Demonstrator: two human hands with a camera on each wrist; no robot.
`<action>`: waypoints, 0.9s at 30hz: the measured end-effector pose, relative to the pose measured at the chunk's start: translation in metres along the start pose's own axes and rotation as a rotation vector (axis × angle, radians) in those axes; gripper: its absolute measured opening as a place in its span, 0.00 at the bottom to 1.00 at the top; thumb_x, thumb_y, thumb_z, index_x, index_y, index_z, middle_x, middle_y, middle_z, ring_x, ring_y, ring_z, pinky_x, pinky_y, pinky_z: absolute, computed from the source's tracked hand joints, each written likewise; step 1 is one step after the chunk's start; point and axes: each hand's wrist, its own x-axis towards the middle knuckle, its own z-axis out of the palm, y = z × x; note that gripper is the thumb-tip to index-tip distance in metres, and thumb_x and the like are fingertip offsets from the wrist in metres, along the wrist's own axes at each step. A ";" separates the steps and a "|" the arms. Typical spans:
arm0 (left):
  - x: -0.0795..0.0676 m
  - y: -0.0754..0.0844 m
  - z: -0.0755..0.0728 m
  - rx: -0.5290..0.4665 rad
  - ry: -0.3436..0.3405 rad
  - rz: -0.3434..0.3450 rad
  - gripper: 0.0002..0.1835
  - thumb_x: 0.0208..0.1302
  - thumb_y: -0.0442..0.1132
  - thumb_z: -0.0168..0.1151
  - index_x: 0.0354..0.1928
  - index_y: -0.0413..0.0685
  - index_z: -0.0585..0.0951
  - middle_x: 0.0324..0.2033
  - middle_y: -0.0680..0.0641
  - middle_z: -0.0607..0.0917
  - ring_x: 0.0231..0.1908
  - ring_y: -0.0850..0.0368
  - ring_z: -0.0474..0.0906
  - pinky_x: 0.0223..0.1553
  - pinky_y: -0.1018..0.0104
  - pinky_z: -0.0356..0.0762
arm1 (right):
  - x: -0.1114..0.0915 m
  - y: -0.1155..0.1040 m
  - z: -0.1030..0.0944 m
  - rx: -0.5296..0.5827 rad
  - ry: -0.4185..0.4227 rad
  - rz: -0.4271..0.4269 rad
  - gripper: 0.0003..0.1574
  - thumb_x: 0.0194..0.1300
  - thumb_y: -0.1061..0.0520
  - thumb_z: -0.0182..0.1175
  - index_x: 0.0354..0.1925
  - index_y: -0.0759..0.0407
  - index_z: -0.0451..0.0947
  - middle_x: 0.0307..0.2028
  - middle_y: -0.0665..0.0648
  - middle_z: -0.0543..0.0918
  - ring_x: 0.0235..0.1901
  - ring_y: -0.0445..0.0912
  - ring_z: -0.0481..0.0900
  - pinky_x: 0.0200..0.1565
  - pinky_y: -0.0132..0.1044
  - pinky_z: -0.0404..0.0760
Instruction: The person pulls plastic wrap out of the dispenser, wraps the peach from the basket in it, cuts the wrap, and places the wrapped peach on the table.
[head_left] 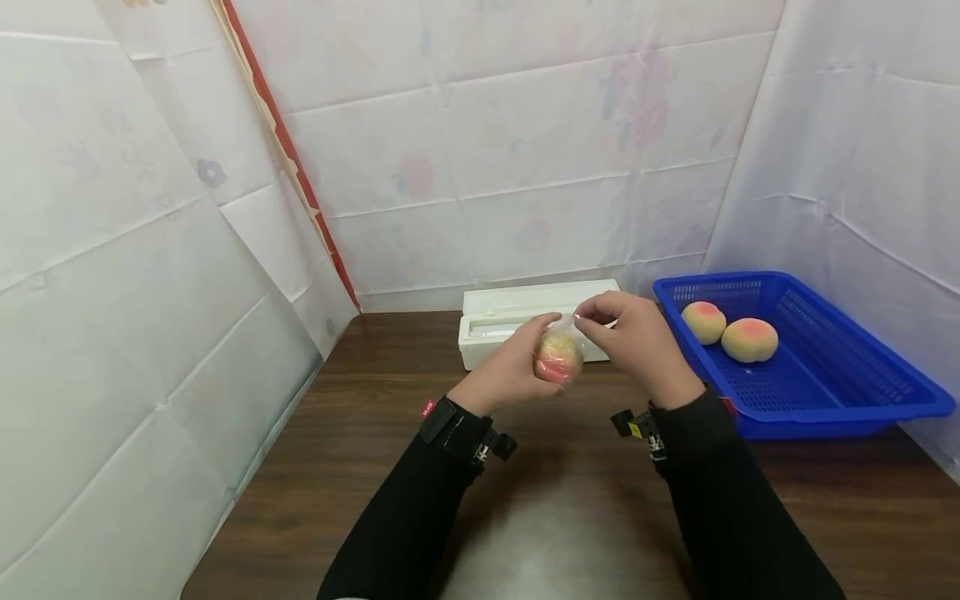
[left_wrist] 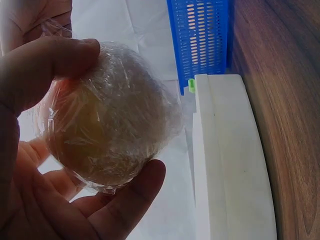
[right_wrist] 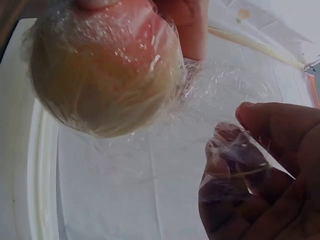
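In the head view, my left hand (head_left: 510,367) holds a peach (head_left: 558,358) wrapped in clear cling film, up in front of the white box. The left wrist view shows its thumb over the top of the wrapped peach (left_wrist: 105,115) and the other fingers curled beneath. To the right, my right hand (head_left: 633,342) has thumb and fingertips together at a loose end of the film (head_left: 567,322). Up close, that thin film (right_wrist: 235,155) spreads across the right fingers, and the peach (right_wrist: 105,70) shows pink and yellow under its wrinkled wrapping.
A long white box (head_left: 540,297) with its lid up stands at the back of the brown table (head_left: 360,467). On the right sits a blue basket (head_left: 840,408) with two unwrapped peaches (head_left: 750,340) inside. White sheeting (head_left: 525,167) walls the back and sides.
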 end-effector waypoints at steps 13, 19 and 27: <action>-0.004 0.000 -0.004 -0.029 0.067 -0.021 0.52 0.57 0.45 0.81 0.81 0.57 0.63 0.64 0.50 0.75 0.52 0.56 0.80 0.48 0.64 0.86 | 0.001 -0.010 0.012 -0.031 -0.018 -0.154 0.06 0.72 0.61 0.68 0.45 0.57 0.90 0.41 0.56 0.89 0.41 0.48 0.85 0.44 0.48 0.87; -0.006 0.001 -0.007 -0.053 0.128 -0.024 0.45 0.57 0.51 0.82 0.76 0.68 0.70 0.63 0.56 0.78 0.50 0.58 0.83 0.48 0.62 0.87 | 0.001 -0.011 0.015 -0.056 -0.012 -0.212 0.06 0.70 0.63 0.70 0.44 0.56 0.91 0.40 0.54 0.89 0.43 0.47 0.85 0.50 0.49 0.86; -0.006 0.001 -0.011 -0.118 0.166 -0.035 0.42 0.56 0.58 0.82 0.73 0.74 0.74 0.64 0.58 0.80 0.49 0.57 0.84 0.44 0.62 0.88 | 0.001 -0.014 0.017 -0.054 -0.018 -0.215 0.07 0.71 0.61 0.70 0.45 0.56 0.92 0.42 0.54 0.89 0.45 0.47 0.84 0.49 0.48 0.86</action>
